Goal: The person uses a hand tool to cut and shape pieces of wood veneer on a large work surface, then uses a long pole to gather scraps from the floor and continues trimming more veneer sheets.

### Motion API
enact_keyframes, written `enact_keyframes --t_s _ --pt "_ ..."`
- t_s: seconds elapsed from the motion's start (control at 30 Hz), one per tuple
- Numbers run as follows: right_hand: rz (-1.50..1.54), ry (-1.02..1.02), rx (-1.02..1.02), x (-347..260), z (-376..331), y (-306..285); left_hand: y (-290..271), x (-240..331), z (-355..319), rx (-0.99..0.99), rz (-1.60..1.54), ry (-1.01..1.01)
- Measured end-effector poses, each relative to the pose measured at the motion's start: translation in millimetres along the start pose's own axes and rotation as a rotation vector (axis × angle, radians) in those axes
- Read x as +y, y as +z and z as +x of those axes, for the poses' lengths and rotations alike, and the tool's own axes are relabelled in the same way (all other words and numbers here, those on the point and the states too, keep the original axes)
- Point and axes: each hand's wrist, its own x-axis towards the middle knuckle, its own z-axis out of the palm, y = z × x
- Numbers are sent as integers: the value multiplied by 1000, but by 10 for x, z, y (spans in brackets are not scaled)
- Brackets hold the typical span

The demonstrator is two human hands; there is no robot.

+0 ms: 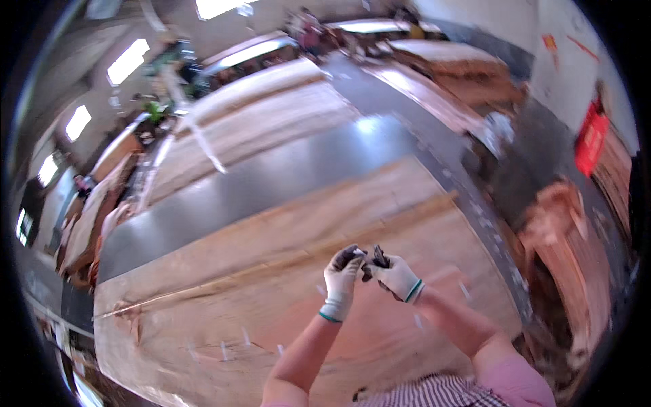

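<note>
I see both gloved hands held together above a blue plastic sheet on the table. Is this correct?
Not quite. In the head view the left hand and right hand do meet, gloved, but the sheet under them is thin pale wood veneer, not blue plastic.

Long grey worktable under broad wood veneer sheets, edge to edge.

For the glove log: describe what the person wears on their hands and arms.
Both the left hand and the right hand wear white knit gloves with dark-coated fingers and teal-edged cuffs. Forearms are bare; a pink short sleeve shows on the right arm.
</note>
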Motion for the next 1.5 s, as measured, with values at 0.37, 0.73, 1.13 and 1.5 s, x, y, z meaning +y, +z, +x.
enact_keyframes --t_s 0.37,0.73,1.13,1.5 --pt "55 378 553 1104 -986 -1694 670 -1582 -259 -654 1160 475" --pt "107 520 641 1381 -1 -2023 1056 -1976 57 -917 1662 542" --pt "-792 515 239 673 -309 -2049 405 -929 679 -726 992 540" --pt "-659 267 -74 -526 -507 -1291 -1122 2662 1876 636 326 1047"
